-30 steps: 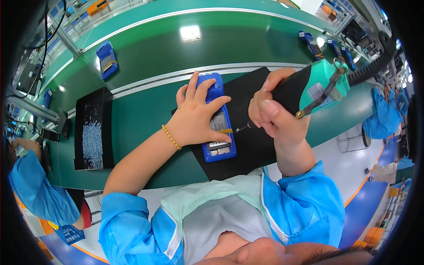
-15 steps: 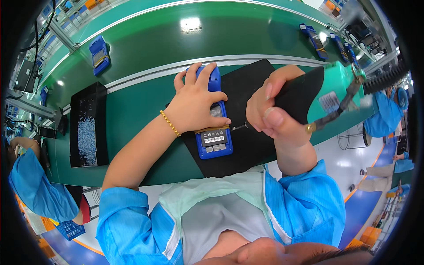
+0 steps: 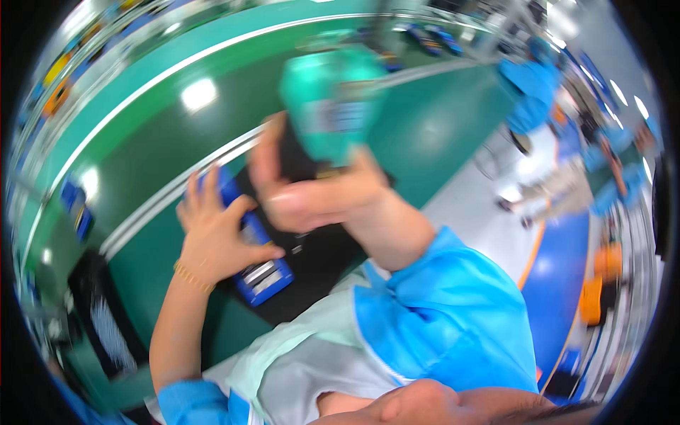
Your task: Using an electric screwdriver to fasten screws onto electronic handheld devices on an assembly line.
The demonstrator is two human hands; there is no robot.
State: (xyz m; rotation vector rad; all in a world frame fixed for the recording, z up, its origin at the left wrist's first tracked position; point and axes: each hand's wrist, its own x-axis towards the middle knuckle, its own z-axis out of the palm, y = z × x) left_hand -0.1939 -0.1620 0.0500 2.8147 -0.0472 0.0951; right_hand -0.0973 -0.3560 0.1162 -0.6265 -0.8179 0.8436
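Observation:
My left hand (image 3: 212,237) lies across a blue handheld device (image 3: 265,287), fingers spread over its far part and the thumb across its body, keeping hold of it. The device rests back side up on a black mat (image 3: 329,273), with a white label showing on its near part. My right hand (image 3: 315,202) is closed round the black grip of a green electric screwdriver (image 3: 329,106), just right of the device. A small bit end shows below that hand, apart from the device as far as the blur lets me tell.
A black tray (image 3: 81,283) of small bluish-white pieces stands at the left. Another blue device (image 3: 78,209) lies beyond the metal rail, and more blue devices (image 3: 432,39) lie at the far right. A person in blue (image 3: 528,88) is beyond the bench's right end.
The whole view has turned and blurred, so the bench now slants and more of the right side shows. Both hands keep their holds; the screwdriver's body now points toward the far side.

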